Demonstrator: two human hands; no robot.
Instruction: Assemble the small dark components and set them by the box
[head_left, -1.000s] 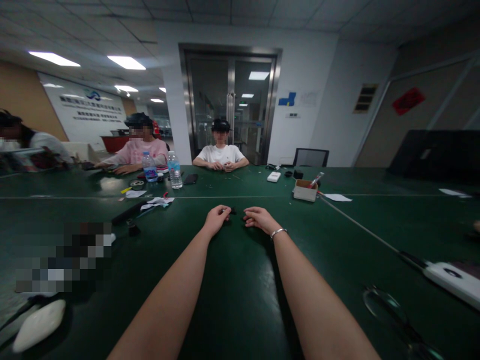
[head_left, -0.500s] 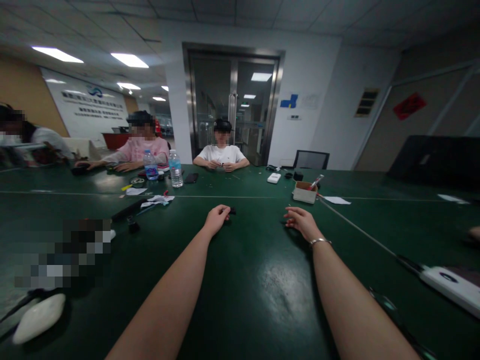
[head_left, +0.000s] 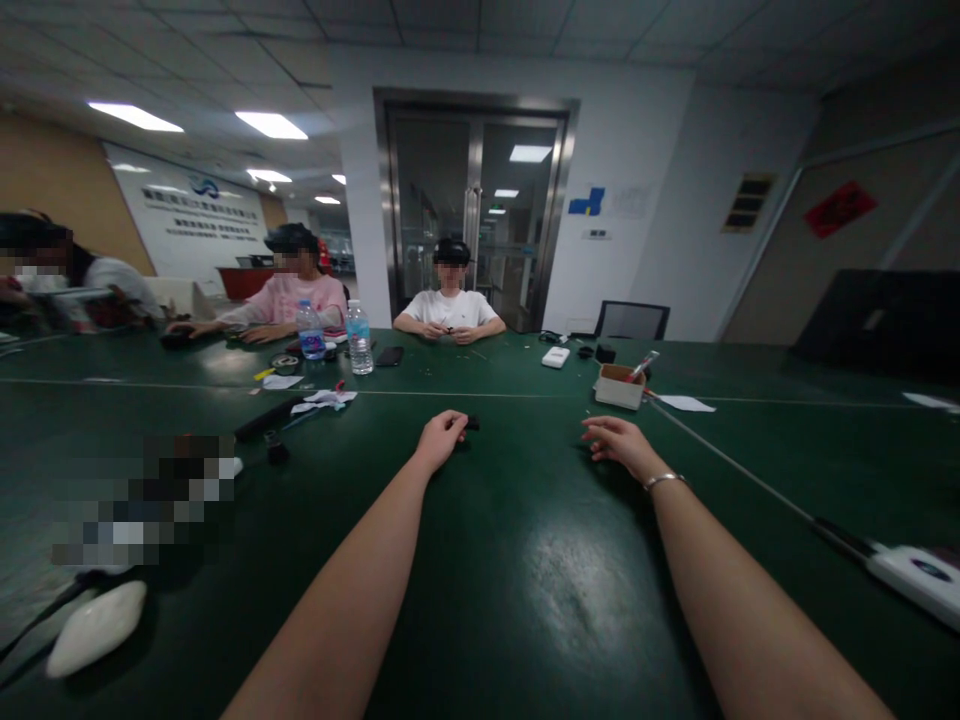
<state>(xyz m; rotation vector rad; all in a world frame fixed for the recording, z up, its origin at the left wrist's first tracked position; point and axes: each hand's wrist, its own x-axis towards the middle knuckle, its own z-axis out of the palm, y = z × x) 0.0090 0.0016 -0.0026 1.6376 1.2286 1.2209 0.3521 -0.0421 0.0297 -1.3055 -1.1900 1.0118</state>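
Note:
My left hand point(head_left: 442, 440) rests low over the dark green table point(head_left: 480, 600), its fingers closed on a small black object point(head_left: 472, 423). Only the end of that object sticks out past the fingertips, so its kind is hidden. To the right, my right hand point(head_left: 619, 445) hovers just above the tabletop with a bracelet point(head_left: 665, 481) at the wrist. Its fingers are loosely bent and apart, and I see nothing held in them. Just beyond this hand stands a small open cardboard box point(head_left: 619, 388) with a pen-like item point(head_left: 643, 366) leaning in it.
Two water bottles point(head_left: 360, 340), a phone point(head_left: 389, 356) and crumpled paper point(head_left: 322, 401) lie to the left. A white pebble-shaped object point(head_left: 97, 628) is at near left. A white power strip point(head_left: 919, 580) with its cable lies right. Several people sit across the table.
The view has turned slightly left, so everything sits further right. My right hand has drawn a little to the right, away from my left. The left hand keeps the black object.

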